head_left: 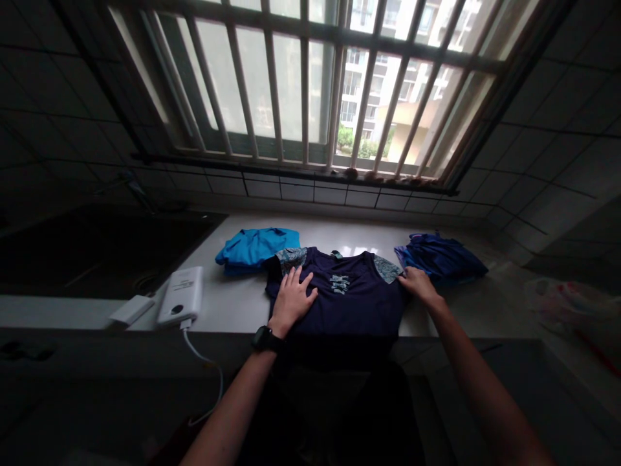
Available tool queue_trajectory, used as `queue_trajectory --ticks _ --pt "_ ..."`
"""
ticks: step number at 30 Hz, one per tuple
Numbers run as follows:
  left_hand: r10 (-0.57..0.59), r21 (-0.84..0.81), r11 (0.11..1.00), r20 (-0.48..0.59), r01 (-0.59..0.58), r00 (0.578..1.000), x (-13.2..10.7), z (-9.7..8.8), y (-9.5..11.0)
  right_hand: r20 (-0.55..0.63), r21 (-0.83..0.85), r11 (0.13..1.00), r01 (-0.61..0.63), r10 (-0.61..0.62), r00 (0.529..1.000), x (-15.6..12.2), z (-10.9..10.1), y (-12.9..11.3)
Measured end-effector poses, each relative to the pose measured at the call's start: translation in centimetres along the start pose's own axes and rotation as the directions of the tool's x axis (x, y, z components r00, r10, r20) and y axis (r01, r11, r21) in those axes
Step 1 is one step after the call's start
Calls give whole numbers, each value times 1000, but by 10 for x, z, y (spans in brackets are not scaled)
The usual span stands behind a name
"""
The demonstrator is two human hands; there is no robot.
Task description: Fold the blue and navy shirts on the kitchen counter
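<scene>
A dark navy short-sleeved shirt (359,304) with patterned shoulders and small bow-like trim at the neckline lies spread on the white counter (213,310). Its lower part hangs over the front edge. Flat on the left side of the shirt rests my left hand (292,299), fingers spread, a black watch on the wrist. My right hand (418,285) pinches the shirt at its right sleeve. Behind the shirt, to the left, sits a folded bright blue garment (259,247); a folded dark blue garment (441,257) lies to the right, just beyond my right hand.
A white power bank (182,296) with a cable stands near the front edge at left, beside a small white box (132,310). Further left is a dark sink (111,252) with a faucet. A barred window (310,84) rises behind. A plastic bag (563,304) lies at far right.
</scene>
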State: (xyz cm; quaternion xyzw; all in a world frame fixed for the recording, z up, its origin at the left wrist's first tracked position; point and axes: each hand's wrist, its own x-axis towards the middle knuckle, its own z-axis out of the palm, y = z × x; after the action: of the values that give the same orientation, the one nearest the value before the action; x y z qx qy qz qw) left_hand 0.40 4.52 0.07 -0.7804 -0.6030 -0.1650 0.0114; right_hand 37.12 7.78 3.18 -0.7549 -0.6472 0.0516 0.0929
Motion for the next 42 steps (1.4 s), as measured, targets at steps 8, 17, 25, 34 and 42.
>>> queue_trajectory --ticks 8,17,25,34,42 --pt "-1 -9 1000 1 1 1000 1 2 -2 125 223 973 -56 28 992 7 -31 -33" --pt "2 -38 999 -18 -3 1000 0 2 -1 -145 685 634 357 -362 921 -51 -11 -80" --pt "-172 -239 963 -193 124 966 0 3 -5 12 125 858 498 -503 864 -95 54 -104" --pt "-592 -315 776 -66 546 803 22 -49 -73 2 123 868 481 -485 874 -95 54 -106" --pt "-1 -795 596 141 113 990 29 -71 -27 -32 147 861 486 -487 873 -97 51 -107"
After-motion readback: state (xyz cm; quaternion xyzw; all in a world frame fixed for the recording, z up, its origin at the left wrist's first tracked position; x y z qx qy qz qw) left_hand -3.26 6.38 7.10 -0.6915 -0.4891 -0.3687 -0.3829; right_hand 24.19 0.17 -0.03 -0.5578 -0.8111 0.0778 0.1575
